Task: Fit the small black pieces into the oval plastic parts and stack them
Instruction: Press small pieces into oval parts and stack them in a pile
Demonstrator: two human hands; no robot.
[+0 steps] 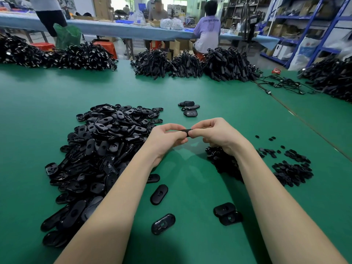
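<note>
Oval plastic parts [102, 149] are lying in a big black heap on the green table [190, 187], to the left of the left hand's fingers [178, 139] and below them along the forearm. A few loose ones are sitting nearer the person, between the two forearms: one [159, 194] just off the heap's edge, another [163, 223] below it, and a pair [227, 213] overlapping each other further right.

Both hands are meeting above the table. The left hand [165, 138] is pinching the left end of one oval part [187, 132], its fingers curled around it. The right hand [219, 134] is gripping the other end, with its fingers [198, 132] clenched over the piece; only a short dark stretch of the part is showing between the two sets of fingers. Whether a small piece is already seated in it cannot be told.

Beyond the fingers, a small stack of finished parts [189, 108] is resting on the table. Under and to the right of the right hand, the small black pieces [291, 170] are spreading in a loose pile, with a few strays scattered further out.
</note>
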